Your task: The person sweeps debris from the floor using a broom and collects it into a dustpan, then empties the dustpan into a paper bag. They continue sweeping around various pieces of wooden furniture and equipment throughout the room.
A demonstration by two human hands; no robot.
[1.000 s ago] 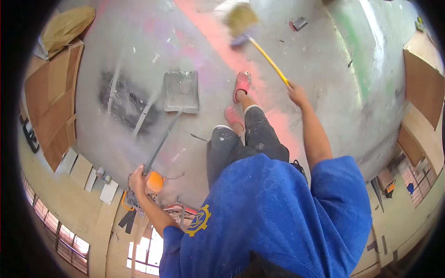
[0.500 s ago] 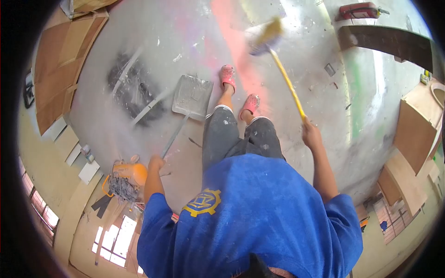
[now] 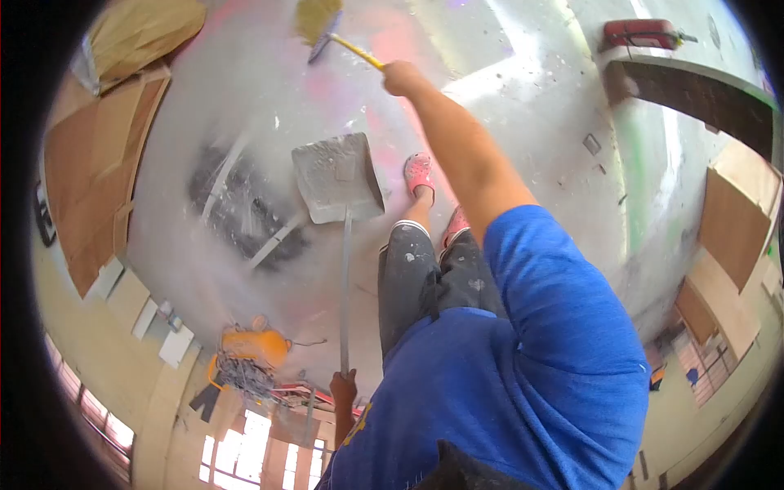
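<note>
My left hand [image 3: 344, 386] grips the top of a long metal handle; its grey dustpan [image 3: 337, 178] rests on the concrete floor in front of my pink shoes [image 3: 419, 173]. My right hand [image 3: 402, 77] is stretched far forward and holds the yellow handle of a broom [image 3: 320, 20]. The straw broom head is at the top of the view, left of my hand and beyond the dustpan. A dark patch of dust and debris [image 3: 241, 204] lies on the floor left of the dustpan.
Brown boards [image 3: 86, 175] lie at the left, and a tan sack [image 3: 139, 33] lies at the top left. An orange machine with cables [image 3: 249, 355] stands near my left hand. A red extinguisher [image 3: 641, 33] and dark panel [image 3: 694, 90] are at the upper right.
My right arm swung the broom from the right side across to the upper left. The dustpan shifted in front of me, and my left hand moved lower and closer to my body.
</note>
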